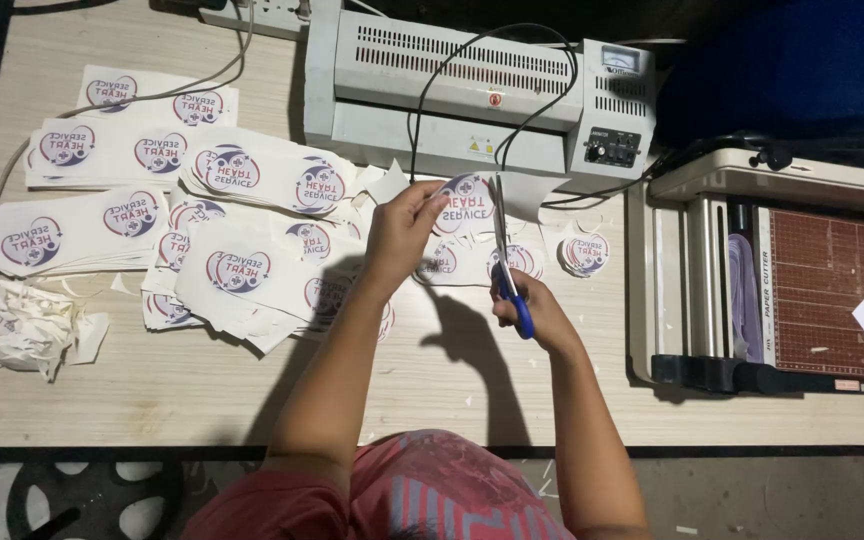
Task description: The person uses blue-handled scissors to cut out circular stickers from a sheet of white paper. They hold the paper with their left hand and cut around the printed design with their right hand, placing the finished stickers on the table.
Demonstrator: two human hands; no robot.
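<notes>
Scissors (508, 262), blue-handled with thin metal blades, gripped closed-fisted in right hand (532, 312) above the wooden table (152, 390). Left hand (400, 228) pinches a glossy round-printed sticker sheet (464, 202) against the blades. Stacked flat sheets (242, 270) lie left; crumpled offcuts (17, 325) at far left.

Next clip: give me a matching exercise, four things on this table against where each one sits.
Things:
1. scissors
2. laminating machine
3. paper cutter
4. pile of white scraps

Places:
A. far left edge of the table
B. back of the table, centre
C. in the right hand
D. right end of the table

Pairs: 1-C, 2-B, 3-D, 4-A. The left hand holds the round printed sticker being cut.
</notes>
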